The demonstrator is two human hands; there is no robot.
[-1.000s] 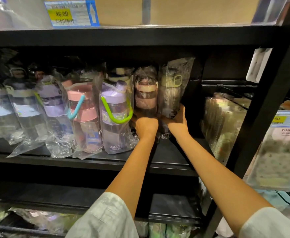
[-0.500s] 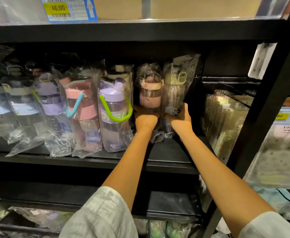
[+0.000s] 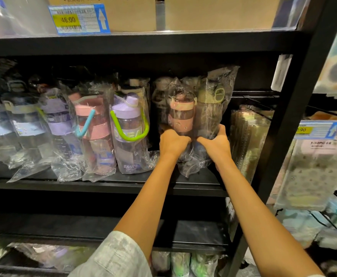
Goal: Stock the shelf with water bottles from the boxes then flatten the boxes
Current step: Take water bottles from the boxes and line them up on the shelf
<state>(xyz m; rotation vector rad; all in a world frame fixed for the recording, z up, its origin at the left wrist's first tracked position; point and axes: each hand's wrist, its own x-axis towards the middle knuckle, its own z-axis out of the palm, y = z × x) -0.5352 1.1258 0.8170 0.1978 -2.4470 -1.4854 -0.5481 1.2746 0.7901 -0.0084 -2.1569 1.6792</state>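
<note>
Two bagged water bottles stand at the right end of the black shelf (image 3: 103, 183). My left hand (image 3: 172, 142) grips the lower part of the pink bottle (image 3: 181, 114) in its clear plastic bag. My right hand (image 3: 216, 141) grips the olive-green bottle (image 3: 211, 104) right beside it, thumb round its right side. Both bottles are upright and touch each other, their bag ends hanging just above the shelf board. Another bagged bottle stands dimly behind them. To their left stand a purple bottle with a green strap (image 3: 128, 126) and a pink bottle with a blue strap (image 3: 92, 126).
More bagged bottles fill the shelf's left part. Cardboard boxes (image 3: 219, 11) sit on the shelf above, behind a price tag (image 3: 79, 19). A black upright post (image 3: 295, 108) bounds the shelf on the right, with packaged goods (image 3: 247, 134) beyond. Lower shelves hold more bagged items.
Both hands have drawn the pink and olive-green bottles forward, toward the shelf's front edge, and a little upward. The camera has come closer.
</note>
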